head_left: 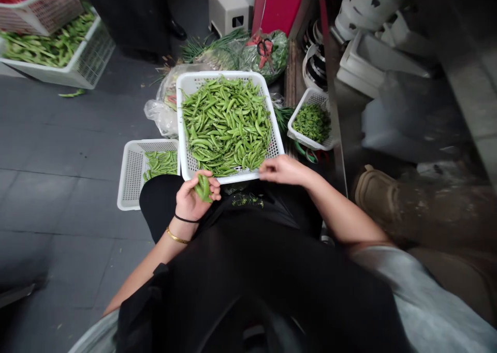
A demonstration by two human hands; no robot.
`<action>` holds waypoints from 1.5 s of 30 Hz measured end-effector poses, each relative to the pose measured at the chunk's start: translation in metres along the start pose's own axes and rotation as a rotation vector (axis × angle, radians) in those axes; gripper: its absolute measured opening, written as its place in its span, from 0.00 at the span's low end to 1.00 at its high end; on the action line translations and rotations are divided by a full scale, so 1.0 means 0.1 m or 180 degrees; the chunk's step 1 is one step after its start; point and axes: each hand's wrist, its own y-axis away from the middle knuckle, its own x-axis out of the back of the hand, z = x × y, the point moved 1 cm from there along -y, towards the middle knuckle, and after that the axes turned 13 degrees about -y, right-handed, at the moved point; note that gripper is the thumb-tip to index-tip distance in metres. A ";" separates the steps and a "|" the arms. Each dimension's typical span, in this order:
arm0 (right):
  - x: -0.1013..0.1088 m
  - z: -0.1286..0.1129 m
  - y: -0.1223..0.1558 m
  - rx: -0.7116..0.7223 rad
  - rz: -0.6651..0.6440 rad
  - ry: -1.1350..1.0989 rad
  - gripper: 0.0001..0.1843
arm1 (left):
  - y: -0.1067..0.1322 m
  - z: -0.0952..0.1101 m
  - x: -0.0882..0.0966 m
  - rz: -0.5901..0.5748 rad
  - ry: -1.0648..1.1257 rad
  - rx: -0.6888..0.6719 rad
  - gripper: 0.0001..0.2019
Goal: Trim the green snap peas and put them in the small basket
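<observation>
Left hand (191, 199) is loosely clasping pods (202, 188).
Slackness is risking spills beneath; rightward, the right hand (282, 170) is curling, its hold unclear.

Dark tiled floor (58, 135) bore a low white basket (132, 177) of green pods (161, 162); beyond that basket lay a clear plastic bag (161, 117), to its far left a loose green scrap (72, 93), and to its far right stood a pale stool (229, 9)
</observation>
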 end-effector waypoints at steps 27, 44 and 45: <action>-0.59 -0.61 0.03 0.1711 0.0698 -0.0098 0.15 | 0.13 -0.10 -0.21 0.0702 -0.0913 -0.0277 0.16; -0.14 -0.31 0.35 0.0972 0.0914 -0.1566 0.13 | 0.21 -0.12 -0.06 -0.1088 -0.1063 0.0755 0.12; -0.17 -0.37 0.34 0.1149 0.0897 -0.1079 0.12 | 0.21 -0.12 -0.06 -0.1056 -0.1137 0.0736 0.13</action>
